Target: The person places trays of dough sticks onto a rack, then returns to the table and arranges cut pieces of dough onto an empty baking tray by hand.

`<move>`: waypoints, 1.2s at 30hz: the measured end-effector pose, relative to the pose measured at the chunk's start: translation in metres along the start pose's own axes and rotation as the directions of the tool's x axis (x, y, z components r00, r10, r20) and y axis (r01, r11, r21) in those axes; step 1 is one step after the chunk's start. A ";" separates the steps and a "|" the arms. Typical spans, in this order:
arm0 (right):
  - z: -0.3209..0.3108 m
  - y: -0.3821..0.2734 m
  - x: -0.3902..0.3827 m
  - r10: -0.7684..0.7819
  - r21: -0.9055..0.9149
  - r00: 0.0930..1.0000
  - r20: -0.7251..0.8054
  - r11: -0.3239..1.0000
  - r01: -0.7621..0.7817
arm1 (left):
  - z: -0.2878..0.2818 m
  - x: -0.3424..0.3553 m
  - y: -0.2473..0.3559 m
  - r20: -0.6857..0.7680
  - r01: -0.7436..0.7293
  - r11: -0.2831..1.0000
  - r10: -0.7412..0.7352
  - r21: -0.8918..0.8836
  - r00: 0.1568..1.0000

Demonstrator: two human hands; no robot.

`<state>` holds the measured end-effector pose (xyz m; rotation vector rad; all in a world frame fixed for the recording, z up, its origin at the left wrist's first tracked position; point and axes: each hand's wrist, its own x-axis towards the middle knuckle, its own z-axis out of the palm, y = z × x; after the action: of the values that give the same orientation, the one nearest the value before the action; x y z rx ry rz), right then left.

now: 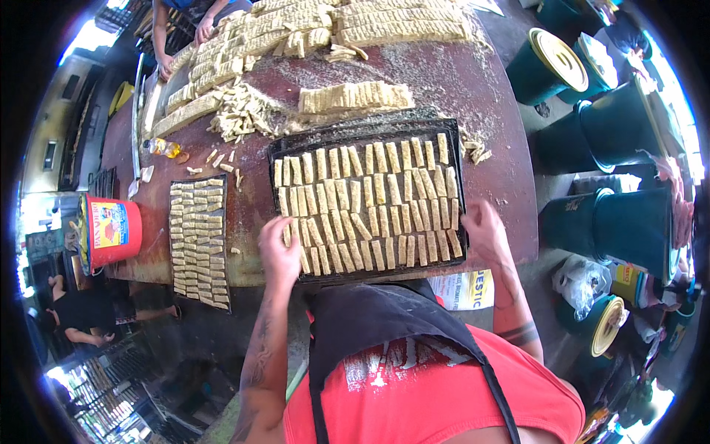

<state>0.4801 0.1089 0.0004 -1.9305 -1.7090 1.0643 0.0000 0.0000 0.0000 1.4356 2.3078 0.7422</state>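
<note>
A black baking tray (370, 272) full of rows of short, pale dough sticks (373, 189) rests near the table's front edge, apparently on a stack of trays. My left hand (278, 244) grips its left side near the lower corner, with curled fingers beside the sticks. On the opposite side, my right hand (484, 231) holds the tray's right edge. To the left, a narrower tray (197, 240) carries similar sticks. Behind the large tray lies a cut strip of dough (355, 98), with a loose pile of pieces (242, 111) to its left.
The reddish table (510, 140) bears more dough rows (399, 21), a bottle (166, 149) and flour. A red bucket (111, 231) stands left. Green lidded bins (543, 65) line the right. A co-worker's hands (203, 29) work at the back left; another person (89, 311) is lower left.
</note>
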 end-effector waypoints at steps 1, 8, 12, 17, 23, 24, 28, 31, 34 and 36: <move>0.003 0.004 -0.014 0.112 -0.048 0.988 0.103 0.993 -0.107 | -0.005 -0.003 -0.007 -0.008 0.005 1.000 -0.005 -0.006 1.000; 0.050 0.010 -0.072 0.354 0.280 0.933 -0.069 0.904 -0.322 | -0.019 -0.072 -0.108 0.331 0.420 0.849 -0.314 -0.320 0.890; 0.062 0.004 -0.093 0.434 0.548 0.900 -0.030 0.760 -0.349 | -0.027 -0.084 -0.135 0.347 0.361 0.838 -0.222 -0.410 0.911; 0.072 -0.036 -0.157 0.003 0.827 0.861 0.509 0.275 -0.490 | -0.070 -0.088 -0.144 0.503 0.548 0.684 -0.296 -0.482 0.812; 0.126 -0.017 -0.205 -0.180 0.826 0.808 0.561 0.178 -0.534 | -0.099 -0.085 -0.165 0.567 0.575 0.203 -0.103 -0.793 0.818; 0.134 -0.023 -0.209 -0.226 0.842 0.811 0.540 0.148 -0.519 | -0.102 -0.086 -0.172 0.566 0.568 0.155 -0.061 -0.809 0.822; 0.155 -0.031 -0.233 -0.357 0.870 0.805 0.474 0.049 -0.490 | -0.129 -0.120 -0.203 0.538 0.545 0.082 -0.090 -0.835 0.838; 0.162 -0.072 -0.255 -0.341 0.874 0.816 0.466 0.033 -0.485 | -0.167 -0.150 -0.221 0.425 0.448 0.096 -0.192 -0.889 0.884; 0.177 -0.109 -0.262 -0.407 0.881 0.797 0.446 0.042 -0.471 | -0.210 -0.161 -0.294 0.123 0.282 0.243 -0.516 -0.928 0.848; 0.188 -0.125 -0.263 -0.446 0.872 0.768 0.459 0.061 -0.485 | -0.222 -0.176 -0.352 -0.187 0.251 0.416 -0.765 -0.874 0.617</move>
<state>0.2606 -0.1557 0.0425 -0.5142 -0.4634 2.2835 -0.2951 -0.3413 -0.0252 -0.0323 2.0635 1.8336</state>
